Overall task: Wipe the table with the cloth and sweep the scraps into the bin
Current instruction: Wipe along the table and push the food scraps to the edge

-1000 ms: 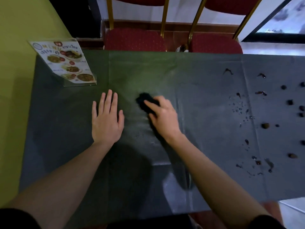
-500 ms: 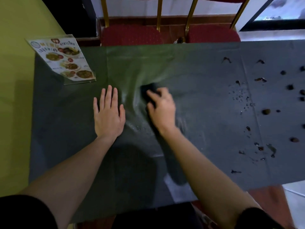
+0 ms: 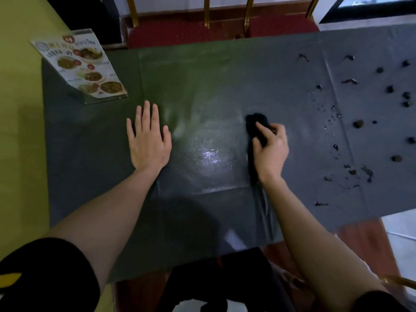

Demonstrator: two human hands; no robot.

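A dark cloth (image 3: 255,123) is bunched on the dark green table cover (image 3: 202,82), and my right hand (image 3: 270,149) is closed around it near the table's middle. A wet, shiny patch (image 3: 210,155) lies just left of the cloth. My left hand (image 3: 147,137) rests flat on the cover with fingers spread, holding nothing. Several dark food scraps (image 3: 358,124) and droplets are scattered over the right part of the table, to the right of the cloth. No bin is in view.
A slanted menu stand (image 3: 82,66) sits at the table's far left corner. Red chairs with gold legs (image 3: 225,21) stand beyond the far edge. A yellow-green wall (image 3: 18,109) runs along the left side. The table's near edge is close to my body.
My right hand has slid the cloth to the right, away from my left hand, leaving a wet streak behind it. My left hand has stayed flat in the same spot.
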